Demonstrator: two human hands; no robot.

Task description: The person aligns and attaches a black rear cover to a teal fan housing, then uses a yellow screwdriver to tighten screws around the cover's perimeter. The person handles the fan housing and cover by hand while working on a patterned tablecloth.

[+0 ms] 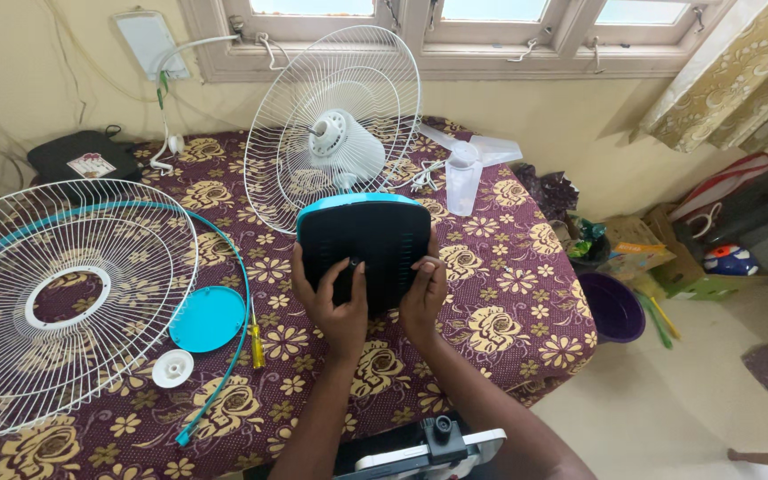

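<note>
Nearest the camera, a white-framed phone on a black clamp mount sits at six o'clock.
The black rectangular plastic fan base with teal rim is gripped upright, underside exposed, by the left hand and right hand, with the white wire rear guard with motor at twelve o'clock.

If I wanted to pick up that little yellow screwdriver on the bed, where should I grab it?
Probably by its yellow handle, the thicker end nearest you. The screwdriver lies flat on the flowered cloth, pointing away from you, squeezed between the teal ring cord and the round teal cap. So come straight down from above and pinch the handle's sides with your fingertips.
</note>
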